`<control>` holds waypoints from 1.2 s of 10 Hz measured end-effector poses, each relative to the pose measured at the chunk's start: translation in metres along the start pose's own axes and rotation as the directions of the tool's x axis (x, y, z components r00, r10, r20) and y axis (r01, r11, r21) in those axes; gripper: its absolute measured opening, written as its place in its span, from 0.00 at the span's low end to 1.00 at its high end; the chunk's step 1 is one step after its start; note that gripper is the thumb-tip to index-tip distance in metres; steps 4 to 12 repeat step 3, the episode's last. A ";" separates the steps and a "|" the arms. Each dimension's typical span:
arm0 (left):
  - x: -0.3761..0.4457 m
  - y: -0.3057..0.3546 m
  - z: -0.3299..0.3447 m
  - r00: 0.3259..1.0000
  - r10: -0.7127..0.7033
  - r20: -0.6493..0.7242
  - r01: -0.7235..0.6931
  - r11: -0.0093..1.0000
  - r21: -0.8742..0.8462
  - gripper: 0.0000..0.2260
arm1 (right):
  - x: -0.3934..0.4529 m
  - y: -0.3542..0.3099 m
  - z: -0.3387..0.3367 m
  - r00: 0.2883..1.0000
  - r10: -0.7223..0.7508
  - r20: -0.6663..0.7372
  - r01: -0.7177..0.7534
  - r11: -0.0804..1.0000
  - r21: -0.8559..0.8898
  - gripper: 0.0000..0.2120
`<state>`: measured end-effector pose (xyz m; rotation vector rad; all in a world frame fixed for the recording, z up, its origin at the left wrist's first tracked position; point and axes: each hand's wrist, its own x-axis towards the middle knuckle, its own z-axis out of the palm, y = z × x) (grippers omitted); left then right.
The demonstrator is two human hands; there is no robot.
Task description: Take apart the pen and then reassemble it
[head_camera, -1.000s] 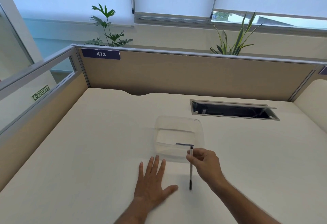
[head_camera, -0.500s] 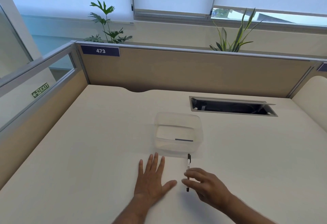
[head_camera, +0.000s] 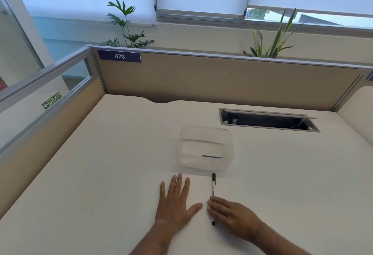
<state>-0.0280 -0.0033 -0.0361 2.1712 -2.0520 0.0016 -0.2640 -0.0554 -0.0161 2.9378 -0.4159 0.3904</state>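
A thin pen (head_camera: pixel 213 187) with a black cap lies on the cream desk (head_camera: pixel 101 174), pointing away from me, just in front of a clear plastic container (head_camera: pixel 228 143). Inside the container lies a short dark rod (head_camera: pixel 212 156). My right hand (head_camera: pixel 232 216) rests over the near part of the pen, fingers extended across it and touching it. My left hand (head_camera: pixel 175 200) lies flat on the desk, fingers spread, a little left of the pen and apart from it.
An open cable hatch (head_camera: pixel 268 120) is sunk into the desk at the back right. Beige partition walls (head_camera: pixel 222 77) close the desk at the back and left. Two plants stand behind the partition.
My right hand brought the pen down from upright over the container's near edge and laid it on the desk, then slid back toward me. The left hand stayed flat.
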 end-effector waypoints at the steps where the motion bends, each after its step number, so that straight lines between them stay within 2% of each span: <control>1: 0.001 -0.001 0.003 1.000 0.000 -0.030 -0.001 1.000 -0.020 0.39 | 0.003 0.000 -0.003 0.998 0.009 0.055 -0.008 1.000 -0.017 0.26; 2: 0.000 -0.002 0.004 1.000 -0.006 -0.022 0.005 1.000 -0.025 0.39 | 0.001 0.001 -0.005 0.998 -0.018 0.066 0.020 0.999 -0.029 0.27; 3: 0.000 -0.001 0.006 0.998 0.011 -0.070 -0.012 1.000 -0.009 0.39 | 0.004 0.002 -0.013 0.998 0.041 0.047 -0.037 0.996 -0.082 0.27; 12: 0.000 -0.001 0.006 0.998 0.011 -0.070 -0.012 1.000 -0.009 0.39 | 0.004 0.002 -0.013 0.998 0.041 0.047 -0.037 0.996 -0.082 0.27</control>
